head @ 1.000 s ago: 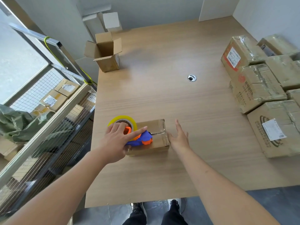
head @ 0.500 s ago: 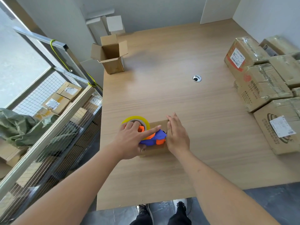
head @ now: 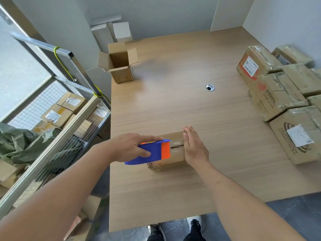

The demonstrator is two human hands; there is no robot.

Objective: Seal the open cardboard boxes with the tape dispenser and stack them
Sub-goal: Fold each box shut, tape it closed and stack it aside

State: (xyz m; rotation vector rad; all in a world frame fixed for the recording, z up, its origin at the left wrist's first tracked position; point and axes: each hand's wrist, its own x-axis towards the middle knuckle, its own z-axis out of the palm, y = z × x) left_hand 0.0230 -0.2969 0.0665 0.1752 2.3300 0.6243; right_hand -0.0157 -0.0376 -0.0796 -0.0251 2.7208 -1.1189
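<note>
Now, at the packing table (head: 173,105):
Box in hand: a small cardboard box (head: 172,153) sits near the table's front edge, its top flaps down, the centre seam showing as a dark slit.
Left hand (head: 129,147): fingers curled round the blue-and-orange tape dispenser (head: 152,152), which is tilted over the box's left half; whether its blade end touches the cardboard cannot be told.
Right hand (head: 194,146): fingers straight and together, pressed flat against the box's right end to brace it.
Still open: a second cardboard box (head: 119,66) stands at the far left corner, flaps up.
Already taped: sealed cartons (head: 278,100) are heaped along the right edge.
Risk: the light box could slide or tip if the bracing hand eases off during the pull; a skewed dispenser would likely lay tape off the seam or wrinkle it.
</note>
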